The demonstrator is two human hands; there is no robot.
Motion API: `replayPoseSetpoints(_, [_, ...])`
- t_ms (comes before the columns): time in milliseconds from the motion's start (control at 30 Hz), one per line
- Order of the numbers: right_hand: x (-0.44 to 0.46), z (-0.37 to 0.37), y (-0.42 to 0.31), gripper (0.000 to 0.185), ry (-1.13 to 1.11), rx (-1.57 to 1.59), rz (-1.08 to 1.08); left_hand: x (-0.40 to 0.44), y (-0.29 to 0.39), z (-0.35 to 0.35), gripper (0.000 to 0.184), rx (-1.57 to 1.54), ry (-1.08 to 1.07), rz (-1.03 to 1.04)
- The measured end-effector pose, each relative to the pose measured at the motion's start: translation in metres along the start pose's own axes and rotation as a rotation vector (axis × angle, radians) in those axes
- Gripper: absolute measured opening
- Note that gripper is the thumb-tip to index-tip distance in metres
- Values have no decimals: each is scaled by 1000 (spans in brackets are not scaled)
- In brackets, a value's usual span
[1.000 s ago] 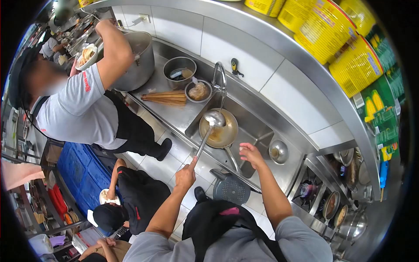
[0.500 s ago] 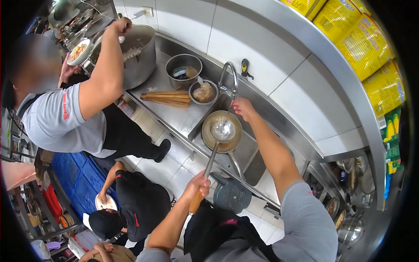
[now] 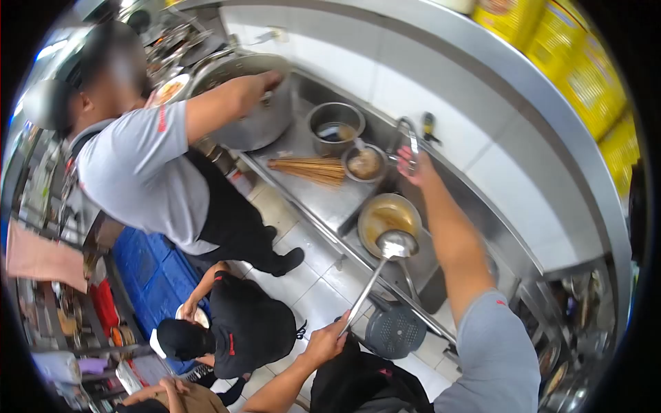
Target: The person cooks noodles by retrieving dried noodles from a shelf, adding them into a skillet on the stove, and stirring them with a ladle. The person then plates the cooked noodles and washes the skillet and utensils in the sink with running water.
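ladle (image 3: 397, 243) at the pan (image 3: 382, 215), right hand (image 3: 413, 166) up at the faucet (image 3: 406, 127)

left hand (image 3: 326, 344): fingers curled closed around the ladle's long handle, well back from its bowl. the handle sloped up and away from the body; the far grip probably served reach, letting the bowl extend over the sink (image 3: 432, 294) while the hand stayed clear of the basin.

ladle's bowl: over the near side of the pan, overlapping its rim in view. could not tell whether it touched the rim or hung just above, nor what it contained.

pan: inside the sink, toward the end nearest the table (image 3: 299, 198), handle pointing to the front edge. brownish, wet-looking inside. the spot near the spout presumably suited catching water; whether any ran was not clear.

right hand: raised, fingers partly bent at the faucet's lower part. blur hid whether they gripped it or only lay against it. holding the ladle in the other hand left this one available for the faucet.

on the table beside the sink: a deep pot (image 3: 335, 127), a small bowl (image 3: 363, 165) just beside it, and a bundle of sticks (image 3: 310, 171) lying flat, probably kept together within easy reach. a co-worker (image 3: 148, 175) stood farther left, one arm extended over a big pot (image 3: 265, 131).
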State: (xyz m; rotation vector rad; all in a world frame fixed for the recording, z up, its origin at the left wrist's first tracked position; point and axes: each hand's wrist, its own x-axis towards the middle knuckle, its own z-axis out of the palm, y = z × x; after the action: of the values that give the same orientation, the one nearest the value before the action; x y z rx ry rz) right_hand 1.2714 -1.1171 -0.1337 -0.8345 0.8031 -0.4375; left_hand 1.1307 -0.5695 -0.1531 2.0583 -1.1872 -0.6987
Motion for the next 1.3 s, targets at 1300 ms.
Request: replayPoseSetpoints(1300, [-980,-952,170,49,918,-341,255,-173,300,293,15,-1164,6,-668])
